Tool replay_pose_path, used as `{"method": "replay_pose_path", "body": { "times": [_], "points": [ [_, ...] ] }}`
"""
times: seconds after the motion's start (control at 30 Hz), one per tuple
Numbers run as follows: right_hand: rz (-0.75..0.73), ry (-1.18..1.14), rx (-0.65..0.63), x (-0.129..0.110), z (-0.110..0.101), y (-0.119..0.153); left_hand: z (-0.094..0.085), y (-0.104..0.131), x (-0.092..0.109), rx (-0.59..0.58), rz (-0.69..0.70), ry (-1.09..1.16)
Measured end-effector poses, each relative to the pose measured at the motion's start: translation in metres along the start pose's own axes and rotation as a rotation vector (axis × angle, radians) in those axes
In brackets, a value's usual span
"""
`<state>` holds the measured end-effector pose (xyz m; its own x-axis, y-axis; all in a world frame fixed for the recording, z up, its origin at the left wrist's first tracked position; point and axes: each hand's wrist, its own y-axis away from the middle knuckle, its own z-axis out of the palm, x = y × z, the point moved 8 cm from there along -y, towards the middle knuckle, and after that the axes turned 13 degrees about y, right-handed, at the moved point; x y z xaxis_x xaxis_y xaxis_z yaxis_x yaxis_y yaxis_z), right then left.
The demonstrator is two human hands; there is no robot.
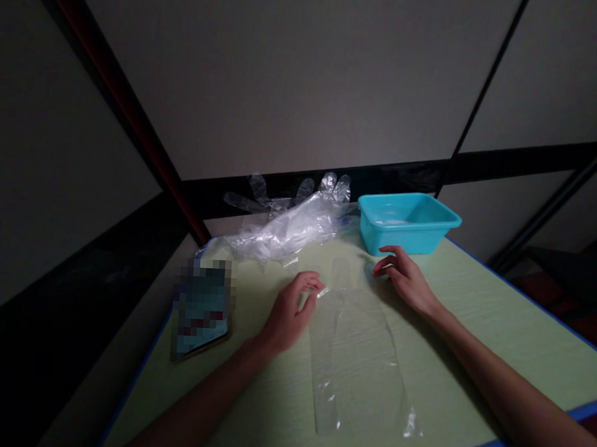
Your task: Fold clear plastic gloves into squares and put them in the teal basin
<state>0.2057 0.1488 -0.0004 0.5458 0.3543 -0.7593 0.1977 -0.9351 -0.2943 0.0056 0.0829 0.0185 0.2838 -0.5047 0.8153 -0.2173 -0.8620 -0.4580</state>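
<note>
A clear plastic glove [361, 360] lies flat on the pale green table, its finger parts pointing away from me and its cuff near the front edge. At the glove's upper left is my left hand [291, 310], fingers curved, with the fingertips near or on a glove finger; nothing is clearly held. My right hand [403, 277] is over the glove's upper right side, in front of the blue basin, its fingers bent and apart. Behind my hands a pile of crumpled clear plastic gloves [288, 229] rests at the back of the table.
The light blue basin [408, 222] stands at the back right of the table [503, 334]. A phone [204, 312], blurred by pixels, lies at the left edge. Pale panels with dark strips rise behind the table.
</note>
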Motion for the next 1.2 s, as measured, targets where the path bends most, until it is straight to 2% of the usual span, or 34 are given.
{"method": "replay_pose_path", "body": {
  "times": [0.1,0.17,0.23,0.3,0.47,0.53,0.6,0.7,0.77,0.83,0.9,0.97,1.1,1.2],
  "points": [
    [-0.007,0.023,-0.007,0.001,0.001,0.0,0.038,0.015,0.031,-0.402,0.147,-0.042],
    [-0.016,0.034,-0.023,0.001,0.003,0.0,0.059,0.029,0.045,-0.609,0.188,-0.051],
    [-0.013,0.032,-0.04,0.002,0.006,0.0,0.071,0.036,0.052,-0.706,0.193,-0.062],
    [-0.004,0.022,-0.051,0.004,0.008,0.0,0.075,0.039,0.054,-0.73,0.184,-0.069],
    [-0.011,-0.048,-0.023,0.001,0.005,0.0,0.074,0.04,0.054,-0.735,0.146,-0.006],
    [0.023,-0.172,-0.021,-0.001,0.005,0.0,0.068,0.033,0.047,-0.669,0.073,0.066],
    [0.093,-0.348,-0.074,-0.002,0.011,0.001,0.053,0.02,0.032,-0.477,-0.044,0.2],
    [0.202,-0.537,-0.191,-0.002,0.025,0.004,0.023,0.002,-0.006,-0.08,-0.23,0.464],
    [0.237,-0.584,-0.229,-0.001,0.03,0.004,0.013,-0.001,-0.033,0.065,-0.382,0.587],
    [0.241,-0.615,-0.222,-0.001,0.03,0.004,0.007,-0.003,-0.046,0.148,-0.454,0.695],
    [0.213,-0.648,-0.203,-0.004,0.025,0.004,0.003,-0.004,-0.045,0.178,-0.449,0.779],
    [0.165,-0.676,-0.239,-0.013,0.024,0.005,0.006,-0.005,-0.037,0.145,-0.421,0.862],
    [0.058,-0.742,-0.444,-0.036,0.037,0.016,0.027,-0.002,-0.019,-0.042,-0.433,1.048],
    [0.023,-0.781,-0.556,-0.044,0.05,0.025,0.043,0.001,-0.015,-0.141,-0.44,1.131]
  ]
}}
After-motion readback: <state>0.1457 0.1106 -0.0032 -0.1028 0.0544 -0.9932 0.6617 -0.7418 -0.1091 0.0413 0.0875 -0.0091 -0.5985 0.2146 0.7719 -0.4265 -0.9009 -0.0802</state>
